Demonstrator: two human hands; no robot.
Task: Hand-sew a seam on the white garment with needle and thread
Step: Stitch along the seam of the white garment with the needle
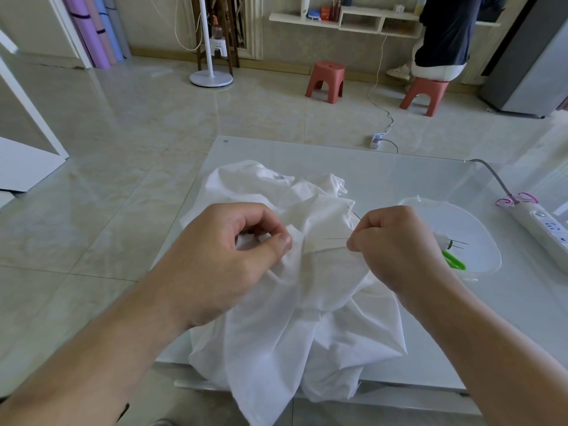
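Your right hand (396, 247) pinches the needle (336, 239), tip toward the fold | your left hand (227, 259) grips that fold of white garment (307, 302) heaped on the bench (399, 167) | mid-stitch, likely; next: pierce beside the left-hand grip.

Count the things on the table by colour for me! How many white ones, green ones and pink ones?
White: 3 (crumpled white cloth garment, round white plastic dish, long white power strip)
Green: 1 (green-handled scissors in the dish)
Pink: 1 (pink band around the strip's cable)
Total: 5
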